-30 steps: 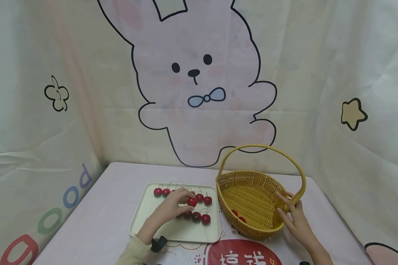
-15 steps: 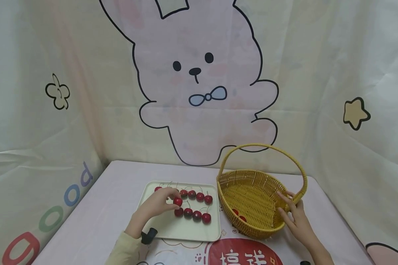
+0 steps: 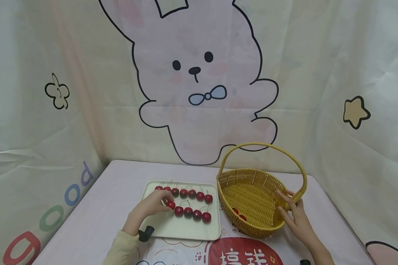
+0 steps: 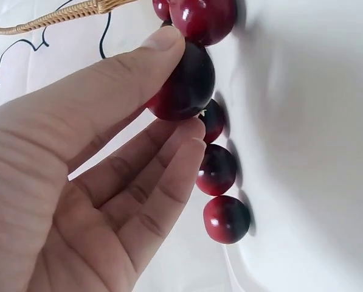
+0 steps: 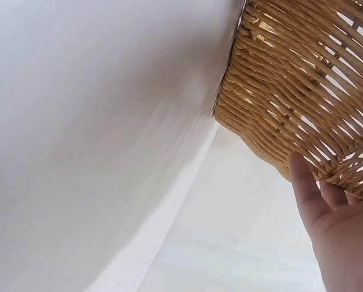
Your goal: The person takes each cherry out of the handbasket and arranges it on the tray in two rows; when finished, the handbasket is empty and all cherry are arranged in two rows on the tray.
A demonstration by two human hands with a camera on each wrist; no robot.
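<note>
In the head view my left hand [image 3: 151, 203] pinches a dark red cherry [image 3: 170, 205] at the left end of the tray's front row. The left wrist view shows thumb and fingertips against that cherry [image 4: 184, 85], with other cherries close by. A cream tray [image 3: 179, 232] bears two rows of stemmed cherries, the back row [image 3: 192, 194] and the front row [image 3: 197, 215]. At the right, my right hand [image 3: 298, 222] holds the rim of a yellow woven basket [image 3: 252, 197]. Its fingers touch the weave of the basket [image 5: 297, 91] in the right wrist view.
A couple of red cherries [image 3: 242, 218] lie inside the basket at its left wall. The tall handle [image 3: 262, 144] arches over it. Printed cloth walls [image 3: 202, 121] enclose the table [image 3: 126, 171] at the back and sides.
My left hand has moved left and slightly down over the tray with the cherry, uncovering more of both rows. The right hand and basket stay in place.
</note>
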